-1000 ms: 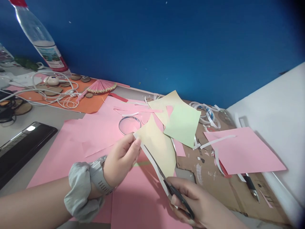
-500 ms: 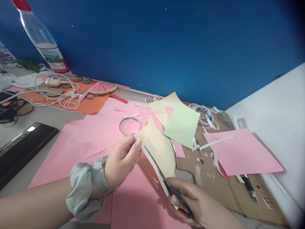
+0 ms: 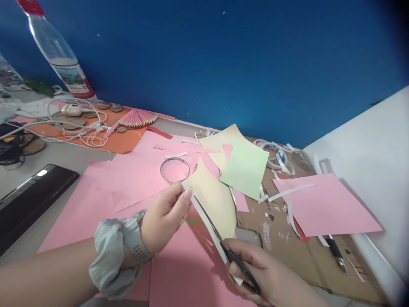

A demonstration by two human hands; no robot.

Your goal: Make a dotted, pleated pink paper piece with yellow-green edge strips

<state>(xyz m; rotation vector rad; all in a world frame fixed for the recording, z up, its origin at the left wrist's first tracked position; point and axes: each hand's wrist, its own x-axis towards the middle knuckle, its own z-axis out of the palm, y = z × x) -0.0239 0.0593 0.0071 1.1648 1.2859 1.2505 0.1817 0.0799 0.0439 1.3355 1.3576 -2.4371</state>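
Note:
My left hand (image 3: 169, 213) pinches the upper left corner of a pale yellow sheet of paper (image 3: 212, 196) between thumb and fingers. Black scissors (image 3: 241, 266) are gripped in my right hand (image 3: 255, 264), their blades lying along the sheet's lower left edge. A narrow white strip (image 3: 212, 238) runs beside the blades, from my left fingertips down to my right hand. Whether the blades are fully closed is hard to tell. Behind my left hand, a thin silver ring (image 3: 161, 170) lies on pink paper (image 3: 134, 183). A light green sheet (image 3: 246, 168) rests on another yellow sheet (image 3: 209, 143).
On the right, a pink sheet (image 3: 329, 209) and a pen (image 3: 335, 253) lie on cardboard (image 3: 281, 256) among paper scraps. A black phone (image 3: 35, 200), white cables (image 3: 92, 128), a pink folded paper fan (image 3: 137, 118) and a bottle (image 3: 68, 70) are left. A blue wall (image 3: 204, 64) stands behind.
Almost nothing differs. My left fingertips and the sheet's upper corner have shifted very slightly right and down, while the scissors stay along the same edge.

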